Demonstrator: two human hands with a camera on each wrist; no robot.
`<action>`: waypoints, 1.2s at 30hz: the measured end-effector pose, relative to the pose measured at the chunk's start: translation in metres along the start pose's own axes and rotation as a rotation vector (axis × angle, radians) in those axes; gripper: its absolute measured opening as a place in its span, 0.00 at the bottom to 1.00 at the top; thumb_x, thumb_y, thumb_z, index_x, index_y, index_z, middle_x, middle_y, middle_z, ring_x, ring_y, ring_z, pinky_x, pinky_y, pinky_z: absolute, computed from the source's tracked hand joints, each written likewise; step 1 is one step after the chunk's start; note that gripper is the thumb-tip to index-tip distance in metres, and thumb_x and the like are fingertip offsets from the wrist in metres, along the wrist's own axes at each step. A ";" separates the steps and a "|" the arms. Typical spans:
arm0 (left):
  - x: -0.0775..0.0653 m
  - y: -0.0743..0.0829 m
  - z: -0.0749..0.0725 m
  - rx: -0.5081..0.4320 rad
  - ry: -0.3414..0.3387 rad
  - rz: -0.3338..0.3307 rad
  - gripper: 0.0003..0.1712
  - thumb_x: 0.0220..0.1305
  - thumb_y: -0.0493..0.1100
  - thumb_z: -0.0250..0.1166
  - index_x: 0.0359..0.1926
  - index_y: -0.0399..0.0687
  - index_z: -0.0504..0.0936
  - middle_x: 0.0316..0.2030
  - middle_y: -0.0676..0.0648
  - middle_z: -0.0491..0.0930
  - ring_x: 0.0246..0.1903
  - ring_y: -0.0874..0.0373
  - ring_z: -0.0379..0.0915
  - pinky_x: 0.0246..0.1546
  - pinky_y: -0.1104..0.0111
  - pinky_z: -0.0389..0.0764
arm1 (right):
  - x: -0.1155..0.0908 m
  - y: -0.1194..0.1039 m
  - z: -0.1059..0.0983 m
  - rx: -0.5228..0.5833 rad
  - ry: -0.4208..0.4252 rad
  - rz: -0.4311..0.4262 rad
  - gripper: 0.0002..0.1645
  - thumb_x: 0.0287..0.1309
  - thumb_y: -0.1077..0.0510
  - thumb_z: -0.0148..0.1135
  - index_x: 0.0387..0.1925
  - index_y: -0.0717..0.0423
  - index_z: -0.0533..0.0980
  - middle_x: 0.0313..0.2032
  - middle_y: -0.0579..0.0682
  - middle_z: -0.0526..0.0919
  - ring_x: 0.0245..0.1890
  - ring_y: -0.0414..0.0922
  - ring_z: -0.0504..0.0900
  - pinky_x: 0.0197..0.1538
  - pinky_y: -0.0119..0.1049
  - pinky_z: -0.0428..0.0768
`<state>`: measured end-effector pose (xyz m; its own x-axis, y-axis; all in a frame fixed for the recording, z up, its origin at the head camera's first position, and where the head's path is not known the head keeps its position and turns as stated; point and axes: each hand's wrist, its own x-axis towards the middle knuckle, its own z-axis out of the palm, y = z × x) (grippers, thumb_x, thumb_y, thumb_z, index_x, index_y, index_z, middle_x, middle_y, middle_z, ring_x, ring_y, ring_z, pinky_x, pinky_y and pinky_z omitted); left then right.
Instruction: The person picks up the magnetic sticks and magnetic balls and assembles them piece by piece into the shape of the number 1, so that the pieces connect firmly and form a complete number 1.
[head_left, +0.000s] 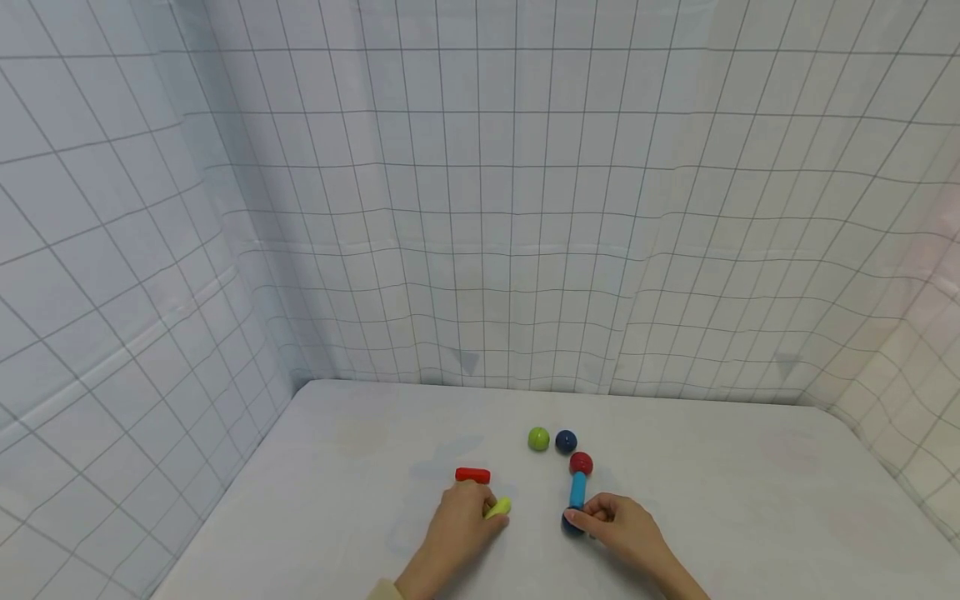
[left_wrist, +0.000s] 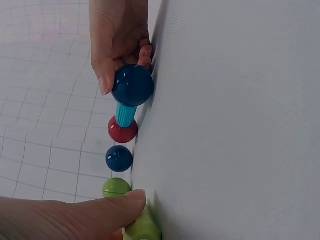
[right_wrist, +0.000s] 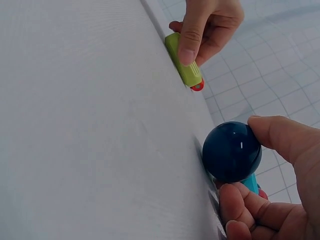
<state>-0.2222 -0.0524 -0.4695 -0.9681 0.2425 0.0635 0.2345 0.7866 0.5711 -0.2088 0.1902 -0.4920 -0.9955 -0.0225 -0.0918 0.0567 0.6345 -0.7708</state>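
Observation:
Between the thumb and fingers of my left hand (head_left: 457,518) is a yellow-green rod (right_wrist: 184,61), low over the white table. My right hand (head_left: 630,527) pinches a dark blue ball (right_wrist: 231,152). That ball sits at the near end of a light blue rod (head_left: 577,490), whose far end meets a red ball (head_left: 581,463). The three form a line on the table. Just beyond my left hand lies a red rod (head_left: 472,475), partly hidden by the yellow-green rod in the right wrist view.
A green ball (head_left: 538,439) and another dark blue ball (head_left: 566,442) lie side by side beyond the red ball. Around the white table (head_left: 750,483), a white curtain with a grid pattern (head_left: 525,208) hangs at the back and both sides.

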 end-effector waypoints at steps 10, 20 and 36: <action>-0.001 0.003 0.003 -0.074 -0.022 -0.019 0.11 0.46 0.43 0.76 0.26 0.40 0.85 0.18 0.56 0.74 0.22 0.62 0.67 0.28 0.66 0.75 | 0.000 0.000 0.001 -0.018 0.010 0.009 0.22 0.50 0.37 0.67 0.25 0.51 0.78 0.17 0.42 0.72 0.20 0.40 0.67 0.23 0.30 0.60; -0.001 0.006 0.014 -0.084 -0.031 -0.023 0.11 0.48 0.46 0.75 0.26 0.44 0.84 0.18 0.58 0.71 0.24 0.62 0.65 0.30 0.67 0.73 | 0.000 0.000 0.001 -0.003 0.002 0.016 0.23 0.50 0.36 0.67 0.26 0.52 0.78 0.17 0.42 0.72 0.20 0.40 0.67 0.23 0.30 0.60; -0.007 0.017 0.025 -0.180 -0.058 0.012 0.11 0.47 0.50 0.75 0.25 0.48 0.85 0.15 0.62 0.72 0.20 0.67 0.66 0.24 0.71 0.69 | -0.001 -0.003 0.000 -0.013 0.011 0.037 0.23 0.50 0.35 0.66 0.26 0.51 0.78 0.17 0.42 0.73 0.20 0.40 0.68 0.23 0.31 0.59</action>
<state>-0.2096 -0.0266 -0.4806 -0.9573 0.2877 0.0275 0.2218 0.6706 0.7079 -0.2084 0.1883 -0.4901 -0.9935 0.0093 -0.1133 0.0926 0.6446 -0.7589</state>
